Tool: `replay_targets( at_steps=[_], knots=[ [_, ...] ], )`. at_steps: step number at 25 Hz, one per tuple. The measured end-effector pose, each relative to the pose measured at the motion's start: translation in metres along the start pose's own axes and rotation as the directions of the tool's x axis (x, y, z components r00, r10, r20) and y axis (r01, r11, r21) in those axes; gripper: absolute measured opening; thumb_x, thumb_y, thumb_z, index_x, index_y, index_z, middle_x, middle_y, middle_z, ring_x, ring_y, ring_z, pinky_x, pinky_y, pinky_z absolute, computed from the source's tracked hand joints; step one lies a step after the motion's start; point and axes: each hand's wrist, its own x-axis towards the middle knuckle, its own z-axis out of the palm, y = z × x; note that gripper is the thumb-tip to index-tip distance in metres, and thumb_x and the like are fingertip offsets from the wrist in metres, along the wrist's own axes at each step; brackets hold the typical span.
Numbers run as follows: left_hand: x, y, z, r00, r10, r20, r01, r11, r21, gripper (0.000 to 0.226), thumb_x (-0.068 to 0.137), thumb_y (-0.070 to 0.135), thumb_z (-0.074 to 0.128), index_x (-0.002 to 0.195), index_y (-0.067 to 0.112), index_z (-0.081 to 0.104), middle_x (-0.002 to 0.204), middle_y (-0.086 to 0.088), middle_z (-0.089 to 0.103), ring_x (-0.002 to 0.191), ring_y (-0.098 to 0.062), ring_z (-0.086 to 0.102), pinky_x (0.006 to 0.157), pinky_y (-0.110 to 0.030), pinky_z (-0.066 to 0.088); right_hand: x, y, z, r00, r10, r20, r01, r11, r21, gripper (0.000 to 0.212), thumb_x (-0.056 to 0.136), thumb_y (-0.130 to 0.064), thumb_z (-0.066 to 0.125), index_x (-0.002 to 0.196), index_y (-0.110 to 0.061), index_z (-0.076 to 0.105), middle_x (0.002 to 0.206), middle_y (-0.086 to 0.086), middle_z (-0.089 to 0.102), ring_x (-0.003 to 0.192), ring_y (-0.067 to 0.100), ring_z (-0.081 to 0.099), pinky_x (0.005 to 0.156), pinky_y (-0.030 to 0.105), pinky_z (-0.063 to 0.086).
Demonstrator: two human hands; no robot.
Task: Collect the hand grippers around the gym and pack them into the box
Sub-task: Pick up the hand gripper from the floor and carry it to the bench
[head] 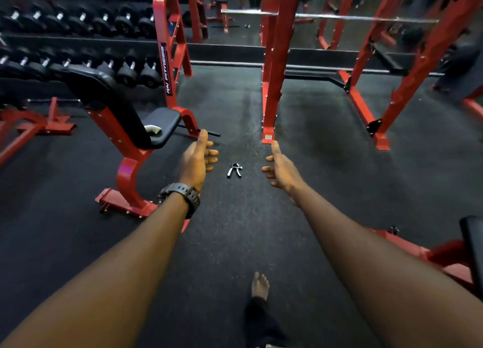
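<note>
A metal hand gripper [234, 170] with a coiled spring and two silvery handles lies on the black rubber floor in the middle of the head view. My left hand [199, 159] is stretched out just left of it, fingers apart, palm facing right, holding nothing; a black watch sits on that wrist. My right hand [281, 168] reaches out just right of the hand gripper, thumb up, fingers loosely spread, empty. Neither hand touches the hand gripper. No box is in view.
A red incline bench [122, 128] with black pads stands at the left, a white object [153, 129] on its seat. Dumbbell racks [78, 68] line the back left. Red rack uprights [274, 86] rise ahead and right. Another red frame [444, 256] sits near right. My bare foot [260, 286] is below.
</note>
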Motion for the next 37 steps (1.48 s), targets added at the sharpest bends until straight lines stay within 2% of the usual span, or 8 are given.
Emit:
replay_targets(
  at_steps=[5,10,14,20,26,29,33,37],
  knots=[
    [0.138,-0.018,0.047,0.997,-0.077,-0.020,0.078,0.996,0.051,0.061,0.079,0.074,0.044,0.098,0.020,0.064,0.101,-0.009,0.071,0.092,-0.024,0.068,0.084,-0.042,0.051,0.152,-0.007,-0.001,0.997,0.058,0.053,-0.059,0.998,0.000,0.059,0.091,-0.077,0.025,0.099,-0.028,0.058,0.096,-0.001,0.068,0.086,0.016,0.061,0.082,0.038,0.048],
    [0.253,-0.034,0.080,0.986,-0.163,-0.031,0.164,0.986,0.037,0.059,0.085,0.071,0.043,0.102,0.019,0.064,0.103,-0.008,0.070,0.093,-0.024,0.067,0.082,-0.039,0.051,0.277,-0.025,0.002,0.986,0.140,0.093,-0.134,0.989,-0.064,0.073,0.095,-0.072,0.024,0.128,-0.016,0.058,0.113,0.003,0.065,0.087,0.012,0.059,0.096,0.044,0.048],
    [0.361,-0.070,0.106,0.971,-0.235,-0.045,0.235,0.972,-0.005,0.059,0.096,0.063,0.034,0.106,0.014,0.064,0.103,-0.010,0.070,0.093,-0.025,0.067,0.084,-0.040,0.052,0.384,-0.027,0.014,0.975,0.210,0.078,-0.202,0.975,-0.092,0.063,0.097,-0.068,0.026,0.115,-0.017,0.059,0.113,0.009,0.068,0.091,0.018,0.060,0.091,0.041,0.050],
    [0.526,-0.158,0.120,0.908,-0.411,-0.081,0.411,0.911,-0.022,0.050,0.101,0.053,0.030,0.101,0.014,0.060,0.096,-0.008,0.066,0.090,-0.026,0.062,0.075,-0.035,0.047,0.544,0.011,0.072,0.913,0.397,0.093,-0.385,0.915,-0.118,0.068,0.098,-0.066,0.026,0.125,-0.012,0.058,0.121,0.011,0.067,0.103,0.023,0.062,0.089,0.039,0.048],
    [0.659,-0.300,0.142,0.864,-0.489,-0.123,0.498,0.865,0.057,0.043,0.104,0.045,0.031,0.103,0.014,0.061,0.101,-0.007,0.066,0.093,-0.024,0.063,0.080,-0.037,0.049,0.709,0.107,0.144,0.859,0.498,0.119,-0.488,0.866,-0.105,0.067,0.097,-0.067,0.028,0.125,-0.015,0.059,0.119,0.011,0.067,0.102,0.023,0.063,0.097,0.045,0.048],
    [0.708,-0.407,0.159,0.849,-0.502,-0.167,0.519,0.850,0.085,0.041,0.104,0.040,0.032,0.105,0.012,0.062,0.103,-0.010,0.067,0.091,-0.023,0.063,0.084,-0.040,0.050,0.776,0.193,0.183,0.846,0.515,0.138,-0.497,0.855,-0.146,0.060,0.098,-0.066,0.026,0.115,-0.018,0.059,0.118,0.012,0.068,0.096,0.022,0.061,0.097,0.047,0.047],
    [0.771,-0.545,0.176,0.828,-0.513,-0.224,0.551,0.818,0.163,0.027,0.103,0.024,0.039,0.102,0.012,0.062,0.104,-0.013,0.068,0.092,-0.022,0.062,0.085,-0.036,0.049,0.853,0.304,0.227,0.824,0.540,0.172,-0.517,0.841,-0.161,0.063,0.096,-0.069,0.023,0.114,-0.019,0.057,0.118,0.011,0.067,0.108,0.026,0.061,0.104,0.050,0.045],
    [0.826,-0.675,0.189,0.845,-0.503,-0.183,0.528,0.728,0.438,0.022,0.096,0.014,0.051,0.111,0.013,0.066,0.113,-0.010,0.070,0.098,-0.024,0.065,0.087,-0.034,0.053,0.921,0.404,0.258,0.812,0.563,0.154,-0.541,0.825,-0.162,0.069,0.093,-0.074,0.021,0.111,-0.019,0.060,0.117,0.009,0.066,0.110,0.028,0.062,0.104,0.052,0.045]
  ],
)
